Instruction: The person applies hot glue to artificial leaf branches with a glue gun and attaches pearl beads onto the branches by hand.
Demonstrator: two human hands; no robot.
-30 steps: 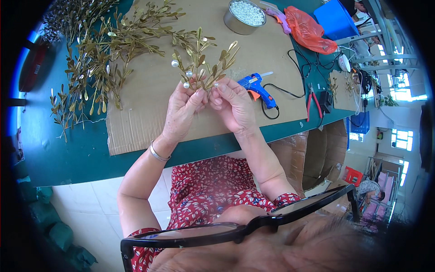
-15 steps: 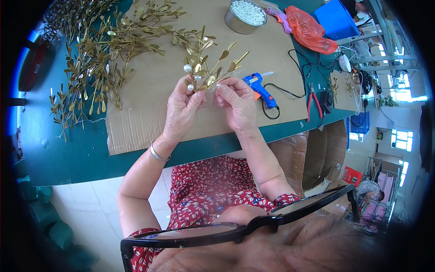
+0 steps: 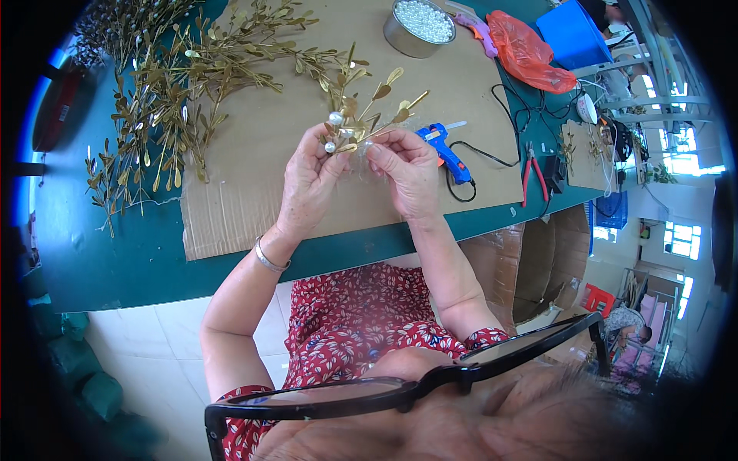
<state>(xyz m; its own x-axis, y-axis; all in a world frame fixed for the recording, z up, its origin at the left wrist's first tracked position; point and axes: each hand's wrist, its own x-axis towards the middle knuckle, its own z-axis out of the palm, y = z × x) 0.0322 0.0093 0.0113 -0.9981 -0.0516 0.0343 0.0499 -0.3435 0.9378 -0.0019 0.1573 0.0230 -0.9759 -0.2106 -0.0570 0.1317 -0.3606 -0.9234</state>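
Observation:
My left hand (image 3: 309, 184) is closed in a pinch on the lower part of a gold-leaved artificial sprig (image 3: 382, 91). Round white pearl beads (image 3: 336, 118) sit on the sprig just above those fingers. Close beside it, my right hand (image 3: 411, 173) has thumb and forefinger pressed together near the sprig's base. Something small and pale shows at its fingertips, too small to name, with fine clear threads around it. A blue hot glue gun (image 3: 448, 154) lies on the cardboard sheet (image 3: 254, 203), right of my right hand.
Many gold sprigs (image 3: 165, 100) spread over the green table (image 3: 92, 269) at left. A metal tin of pearl beads (image 3: 419, 31) stands at the back, near a red plastic bag (image 3: 523, 54) and blue bin (image 3: 573, 34). Red-handled pliers (image 3: 533, 177) and cables lie right. Another person (image 3: 630, 326) is far off.
The sprig has turned and tilted slightly in my left hand, so its pearl beads sit further right. Both hands stay close together, nearly in the same place.

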